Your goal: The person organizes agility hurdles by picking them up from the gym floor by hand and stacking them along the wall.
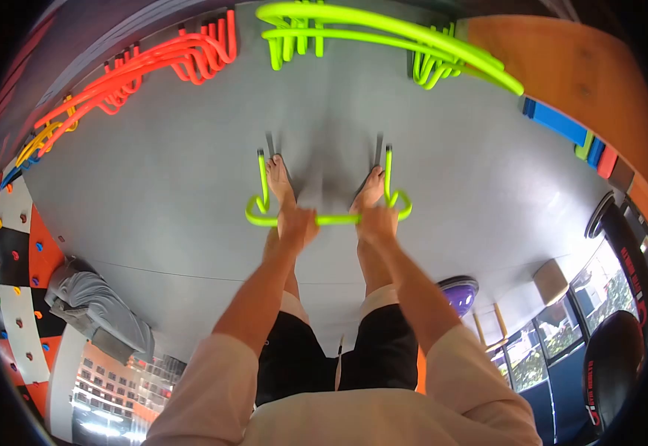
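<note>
A lime-green training hurdle [337, 220] is held out in front of my legs, its crossbar running left to right. My left hand [298, 225] is closed around the bar on the left side. My right hand [377, 223] is wrapped round it on the right. The hurdle's two bent legs point forward, with dark caps at their ends, beside my bare feet. Whether those ends touch the floor I cannot tell.
More green hurdles [383, 30] stand ahead, with red hurdles [168, 59] and yellow ones to their left. A wooden surface [562, 67] is at the far right. A climbing wall [15, 253], a grey-covered object [104, 305] and a purple balance dome [460, 294] lie around the grey floor [190, 163].
</note>
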### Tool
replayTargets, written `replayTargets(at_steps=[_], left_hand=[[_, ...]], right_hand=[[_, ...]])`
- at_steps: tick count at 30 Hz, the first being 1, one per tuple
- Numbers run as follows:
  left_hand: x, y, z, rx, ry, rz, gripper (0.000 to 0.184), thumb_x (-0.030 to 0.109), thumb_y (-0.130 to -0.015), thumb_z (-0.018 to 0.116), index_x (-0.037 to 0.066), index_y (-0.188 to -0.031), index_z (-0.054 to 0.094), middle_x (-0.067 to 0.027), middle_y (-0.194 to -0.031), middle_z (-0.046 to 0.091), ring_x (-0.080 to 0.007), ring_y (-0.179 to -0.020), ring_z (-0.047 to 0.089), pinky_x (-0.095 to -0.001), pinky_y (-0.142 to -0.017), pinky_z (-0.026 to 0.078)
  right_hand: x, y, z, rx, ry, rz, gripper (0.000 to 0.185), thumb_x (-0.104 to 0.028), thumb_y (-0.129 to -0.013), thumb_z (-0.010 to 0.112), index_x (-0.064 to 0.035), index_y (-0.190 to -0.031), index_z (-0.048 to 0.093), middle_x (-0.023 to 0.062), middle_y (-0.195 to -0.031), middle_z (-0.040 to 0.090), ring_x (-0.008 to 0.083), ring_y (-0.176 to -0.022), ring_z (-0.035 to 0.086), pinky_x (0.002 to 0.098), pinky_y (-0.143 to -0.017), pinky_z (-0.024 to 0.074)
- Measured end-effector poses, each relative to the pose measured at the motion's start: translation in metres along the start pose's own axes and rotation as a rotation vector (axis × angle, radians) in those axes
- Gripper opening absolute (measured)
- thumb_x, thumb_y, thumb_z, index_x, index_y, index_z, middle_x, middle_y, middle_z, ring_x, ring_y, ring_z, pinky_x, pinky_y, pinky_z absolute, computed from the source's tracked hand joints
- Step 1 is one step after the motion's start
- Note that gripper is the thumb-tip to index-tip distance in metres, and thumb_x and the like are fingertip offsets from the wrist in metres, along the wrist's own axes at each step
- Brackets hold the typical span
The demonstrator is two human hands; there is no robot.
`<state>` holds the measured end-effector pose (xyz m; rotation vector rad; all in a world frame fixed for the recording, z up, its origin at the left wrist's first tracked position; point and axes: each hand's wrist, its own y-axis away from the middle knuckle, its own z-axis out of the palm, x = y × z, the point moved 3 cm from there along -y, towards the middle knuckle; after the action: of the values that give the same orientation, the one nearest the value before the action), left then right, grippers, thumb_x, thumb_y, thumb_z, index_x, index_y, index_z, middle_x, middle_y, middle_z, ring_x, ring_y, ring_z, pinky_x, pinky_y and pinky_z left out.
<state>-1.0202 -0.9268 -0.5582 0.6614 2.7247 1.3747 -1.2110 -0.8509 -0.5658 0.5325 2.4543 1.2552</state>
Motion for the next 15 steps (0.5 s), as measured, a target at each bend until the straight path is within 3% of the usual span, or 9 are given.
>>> replayTargets(at_steps=[2, 4, 7, 8, 9, 12, 15], left_hand=[[-0.009, 0.059, 0.022, -0.075, 0.066, -0.026, 0.028, 0.032, -0.091, 0.062, 0.010, -0.081, 0.075, -0.0175, -0.090, 0.068, -0.0343, -0.089, 0.065, -0.0430, -0.077, 0.050], [-0.007, 0.113, 0.007, 0.040, 0.062, -0.007, 0.028, 0.030, -0.090, 0.063, 0.011, -0.073, 0.074, -0.0146, -0.069, 0.068, -0.0312, -0.066, 0.069, -0.0447, -0.060, 0.053], [-0.009, 0.191, -0.068, 0.204, 0.206, 0.027, 0.028, 0.028, -0.086, 0.069, 0.009, -0.065, 0.069, -0.0116, -0.055, 0.060, -0.0336, -0.055, 0.064, -0.0454, -0.051, 0.051], [-0.012, 0.219, -0.084, 0.259, 0.247, 0.029, 0.027, 0.028, -0.086, 0.070, 0.010, -0.065, 0.070, -0.0115, -0.057, 0.062, -0.0331, -0.056, 0.064, -0.0454, -0.051, 0.050], [-0.019, 0.243, -0.105, 0.311, 0.273, 0.005, 0.026, 0.028, -0.085, 0.070, 0.011, -0.065, 0.070, -0.0111, -0.059, 0.063, -0.0326, -0.056, 0.065, -0.0454, -0.051, 0.050], [-0.036, 0.328, -0.165, 0.423, 0.323, -0.117, 0.021, 0.028, -0.084, 0.070, 0.013, -0.069, 0.072, -0.0094, -0.062, 0.066, -0.0309, -0.056, 0.065, -0.0450, -0.052, 0.050], [-0.048, 0.398, -0.233, 0.589, 0.378, -0.104, 0.014, 0.026, -0.081, 0.069, 0.015, -0.075, 0.073, -0.0086, -0.073, 0.070, -0.0273, -0.065, 0.069, -0.0428, -0.055, 0.053]], right_hand=[[-0.003, 0.060, 0.023, 0.146, -0.115, -0.114, 0.032, -0.019, -0.076, 0.075, -0.0005, -0.101, 0.068, 0.0201, -0.106, 0.065, 0.0329, -0.074, 0.066, 0.0433, -0.063, 0.0520], [-0.012, 0.115, 0.011, 0.236, -0.135, -0.145, 0.022, -0.022, -0.078, 0.075, -0.0020, -0.085, 0.071, 0.0175, -0.088, 0.068, 0.0335, -0.062, 0.066, 0.0453, -0.058, 0.0510], [-0.050, 0.187, -0.057, 0.228, -0.073, -0.153, 0.028, -0.029, -0.080, 0.074, -0.0081, -0.063, 0.071, 0.0116, -0.062, 0.065, 0.0333, -0.058, 0.065, 0.0474, -0.057, 0.0492], [-0.064, 0.208, -0.084, 0.240, -0.029, -0.181, 0.031, -0.031, -0.082, 0.072, -0.0099, -0.060, 0.070, 0.0104, -0.056, 0.062, 0.0326, -0.058, 0.065, 0.0480, -0.057, 0.0486], [-0.076, 0.226, -0.109, 0.389, 0.017, -0.375, 0.030, -0.033, -0.083, 0.071, -0.0119, -0.062, 0.071, 0.0097, -0.057, 0.063, 0.0307, -0.052, 0.063, 0.0473, -0.053, 0.0473], [-0.125, 0.280, -0.162, 0.519, 0.139, -0.568, 0.029, -0.029, -0.083, 0.070, -0.0143, -0.058, 0.067, 0.0091, -0.059, 0.063, 0.0294, -0.051, 0.062, 0.0422, -0.054, 0.0485], [-0.176, 0.339, -0.235, 0.728, 0.208, -0.717, 0.029, -0.026, -0.081, 0.071, -0.0136, -0.056, 0.063, 0.0071, -0.055, 0.062, 0.0277, -0.051, 0.062, 0.0407, -0.054, 0.0481]])
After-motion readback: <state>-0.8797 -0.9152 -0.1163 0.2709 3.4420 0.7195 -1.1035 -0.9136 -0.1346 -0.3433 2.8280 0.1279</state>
